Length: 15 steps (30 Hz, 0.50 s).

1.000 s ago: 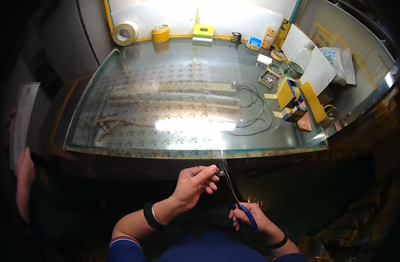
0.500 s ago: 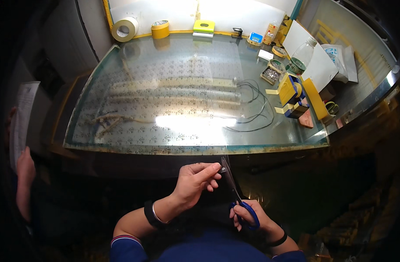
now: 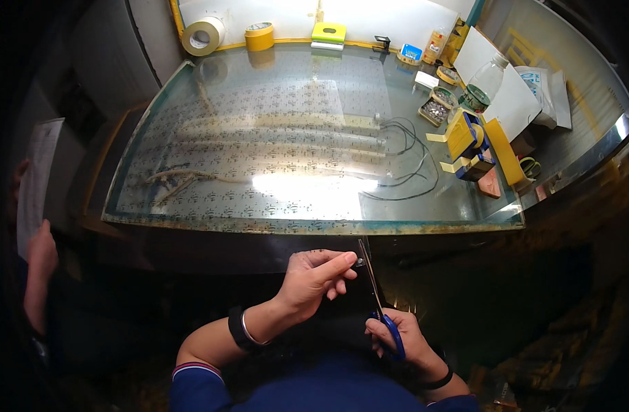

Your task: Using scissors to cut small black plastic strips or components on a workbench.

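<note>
My right hand (image 3: 409,334) is closed through the handles of blue-handled scissors (image 3: 373,283). Their blades point up and away from me, and look nearly together. With thumb and fingertips, my left hand (image 3: 311,283) pinches a small clear piece (image 3: 360,262), perhaps film, with a dark mark on it. That piece lies right beside the blades, just left of them. Both hands are held in the air in front of the table's near edge.
A glass-topped table (image 3: 458,199) carries a clear sheet with printed marks (image 3: 211,154). Tape rolls (image 3: 259,37) and a yellow-green hole punch (image 3: 329,32) stand at the back. Tape dispensers (image 3: 464,137) and a plastic bottle (image 3: 486,84) are on the right. Another person's hand (image 3: 44,247) holds paper at far left.
The scissors' blades have come closer together and stand more upright. My left hand has shifted slightly right, still pinching the small piece. The whole view has moved a little.
</note>
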Each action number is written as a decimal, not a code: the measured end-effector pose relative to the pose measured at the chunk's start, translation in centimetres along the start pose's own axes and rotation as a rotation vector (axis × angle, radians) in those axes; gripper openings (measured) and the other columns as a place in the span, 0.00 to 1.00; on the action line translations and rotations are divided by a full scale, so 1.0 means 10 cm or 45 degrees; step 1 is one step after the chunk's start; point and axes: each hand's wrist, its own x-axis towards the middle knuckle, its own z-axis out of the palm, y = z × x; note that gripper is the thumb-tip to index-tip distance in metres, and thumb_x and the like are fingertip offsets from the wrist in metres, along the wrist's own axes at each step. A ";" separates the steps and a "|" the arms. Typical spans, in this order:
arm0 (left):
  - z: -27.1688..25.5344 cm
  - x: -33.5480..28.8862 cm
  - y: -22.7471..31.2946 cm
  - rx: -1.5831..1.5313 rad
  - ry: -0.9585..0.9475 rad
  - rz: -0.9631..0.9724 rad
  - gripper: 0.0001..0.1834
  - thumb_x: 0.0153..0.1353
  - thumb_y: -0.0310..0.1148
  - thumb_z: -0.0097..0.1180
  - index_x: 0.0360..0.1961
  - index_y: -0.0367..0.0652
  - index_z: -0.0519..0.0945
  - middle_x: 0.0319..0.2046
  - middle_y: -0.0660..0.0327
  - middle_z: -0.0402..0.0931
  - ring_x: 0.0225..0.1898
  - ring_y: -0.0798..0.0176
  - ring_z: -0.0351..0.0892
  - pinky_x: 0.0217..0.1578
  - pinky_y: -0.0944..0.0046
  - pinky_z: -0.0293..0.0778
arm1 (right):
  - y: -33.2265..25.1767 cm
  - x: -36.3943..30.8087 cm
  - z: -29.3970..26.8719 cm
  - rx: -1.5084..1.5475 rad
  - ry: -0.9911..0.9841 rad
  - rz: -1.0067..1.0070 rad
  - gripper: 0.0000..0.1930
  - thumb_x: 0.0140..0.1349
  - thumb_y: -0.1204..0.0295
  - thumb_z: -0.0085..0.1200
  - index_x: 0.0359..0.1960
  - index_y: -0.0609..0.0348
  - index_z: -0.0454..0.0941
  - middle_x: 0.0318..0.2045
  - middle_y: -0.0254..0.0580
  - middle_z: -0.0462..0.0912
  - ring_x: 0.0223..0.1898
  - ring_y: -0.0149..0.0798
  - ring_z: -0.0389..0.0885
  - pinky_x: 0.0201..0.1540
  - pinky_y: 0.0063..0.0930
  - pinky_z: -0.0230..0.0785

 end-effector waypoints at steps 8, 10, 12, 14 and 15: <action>-0.01 -0.01 -0.01 -0.027 0.003 -0.015 0.09 0.55 0.33 0.56 0.30 0.37 0.76 0.21 0.60 0.76 0.14 0.74 0.72 0.11 0.80 0.63 | 0.03 0.03 0.00 -0.005 -0.019 -0.009 0.14 0.57 0.65 0.54 0.19 0.61 0.71 0.12 0.31 0.70 0.13 0.22 0.69 0.15 0.15 0.62; -0.02 -0.03 0.00 -0.019 0.006 -0.027 0.09 0.55 0.32 0.56 0.30 0.37 0.76 0.20 0.60 0.76 0.14 0.74 0.71 0.11 0.80 0.63 | 0.01 0.02 0.00 -0.012 -0.023 0.012 0.14 0.57 0.64 0.54 0.19 0.61 0.71 0.12 0.31 0.71 0.13 0.22 0.70 0.15 0.15 0.62; 0.00 -0.03 0.00 -0.009 -0.001 -0.031 0.09 0.55 0.32 0.56 0.30 0.37 0.76 0.20 0.60 0.76 0.14 0.74 0.71 0.11 0.80 0.63 | 0.00 0.01 0.00 -0.024 -0.021 0.021 0.14 0.56 0.64 0.54 0.19 0.61 0.71 0.12 0.31 0.71 0.13 0.22 0.70 0.16 0.15 0.62; 0.00 -0.03 -0.01 -0.018 -0.018 -0.038 0.08 0.55 0.32 0.56 0.31 0.37 0.76 0.20 0.60 0.76 0.14 0.74 0.71 0.11 0.80 0.63 | 0.01 0.00 0.01 -0.054 -0.006 0.010 0.14 0.56 0.64 0.54 0.20 0.61 0.71 0.12 0.31 0.71 0.13 0.22 0.71 0.15 0.15 0.62; -0.01 -0.03 -0.01 -0.019 -0.012 -0.038 0.08 0.55 0.32 0.56 0.31 0.37 0.76 0.20 0.60 0.76 0.14 0.74 0.71 0.11 0.80 0.63 | 0.00 0.00 0.02 -0.054 -0.011 0.013 0.14 0.56 0.64 0.54 0.20 0.61 0.71 0.12 0.31 0.71 0.13 0.22 0.71 0.15 0.15 0.62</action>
